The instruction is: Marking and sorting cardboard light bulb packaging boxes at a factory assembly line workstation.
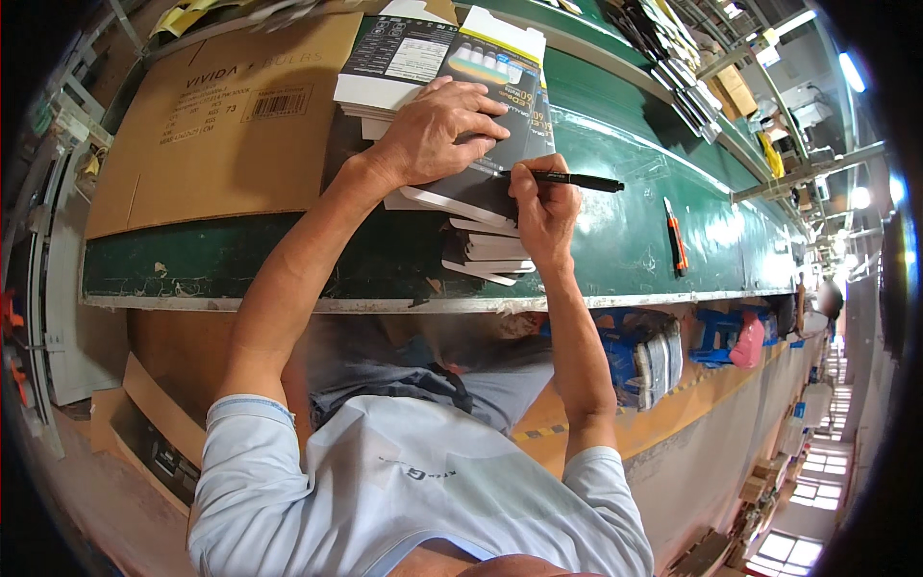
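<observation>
A stack of flat printed light-bulb boxes [471, 188], black with white edges and a yellow band, lies on the green workbench [625, 231]. My left hand [437, 133] rests on top of the stack with its fingers spread over the printed card. Close by on the right, my right hand [546, 207] grips a black marker pen [586, 181]. The pen's tip points left and touches or nearly touches the dark face of the top box; I cannot tell which. Its other end sticks out to the right.
A large brown cardboard sheet [231, 125] lies left of the stack. An orange utility knife [676, 240] sits on the bench at right. More flat printed cards [687, 96] lean at the far rail. Blue stools [716, 335] stand beyond the bench's near edge, and an open carton [144, 433] is below left.
</observation>
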The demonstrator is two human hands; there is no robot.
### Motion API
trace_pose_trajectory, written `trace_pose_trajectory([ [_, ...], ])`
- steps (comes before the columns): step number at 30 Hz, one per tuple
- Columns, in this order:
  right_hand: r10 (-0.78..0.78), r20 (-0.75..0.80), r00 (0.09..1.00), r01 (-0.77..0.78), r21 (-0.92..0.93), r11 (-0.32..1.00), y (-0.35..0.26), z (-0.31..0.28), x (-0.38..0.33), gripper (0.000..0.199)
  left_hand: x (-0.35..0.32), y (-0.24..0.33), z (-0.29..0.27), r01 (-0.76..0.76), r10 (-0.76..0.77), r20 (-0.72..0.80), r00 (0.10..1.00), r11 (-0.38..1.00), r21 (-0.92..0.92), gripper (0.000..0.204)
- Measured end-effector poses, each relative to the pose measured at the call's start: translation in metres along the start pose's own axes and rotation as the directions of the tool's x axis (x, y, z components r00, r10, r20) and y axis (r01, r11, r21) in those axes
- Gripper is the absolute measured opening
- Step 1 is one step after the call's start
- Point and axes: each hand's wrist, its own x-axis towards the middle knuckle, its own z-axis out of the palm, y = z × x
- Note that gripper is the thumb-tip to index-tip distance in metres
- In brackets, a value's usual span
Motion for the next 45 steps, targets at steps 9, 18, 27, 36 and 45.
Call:
trace_pose_trajectory([
  [9, 0.001, 0.03, 1.0, 0.0, -0.03, 1.0, -0.004, 0.0, 0.002, 0.007, 0.001, 0.0, 0.001, -0.013, 0.013, -0.007, 1.0, 1.0, -0.004, 0.019],
  [18, -0.024, 0.001, 1.0, 0.024, -0.068, 0.997, -0.003, -0.001, 0.001, 0.008, 0.001, 0.0, 0.002, -0.012, 0.012, -0.006, 1.0, 1.0, -0.006, 0.019],
  [27, 0.189, -0.087, 0.978, -0.131, 0.445, 0.886, 0.0, -0.001, 0.0, 0.012, -0.003, 0.008, -0.02, -0.074, 0.069, -0.09, 0.994, 0.996, -0.056, 0.016],
  [36, 0.233, -0.104, 0.967, -0.168, 0.427, 0.889, 0.005, -0.01, 0.001, 0.013, -0.04, 0.217, -0.093, -0.398, 0.259, -0.434, 0.863, -0.183, -0.899, 0.059],
  [45, 0.212, -0.085, 0.974, -0.157, 0.423, 0.892, 0.011, -0.003, -0.001, 0.016, -0.056, 0.242, -0.09, -0.513, 0.009, -0.545, 0.838, -0.328, -0.793, 0.06],
])
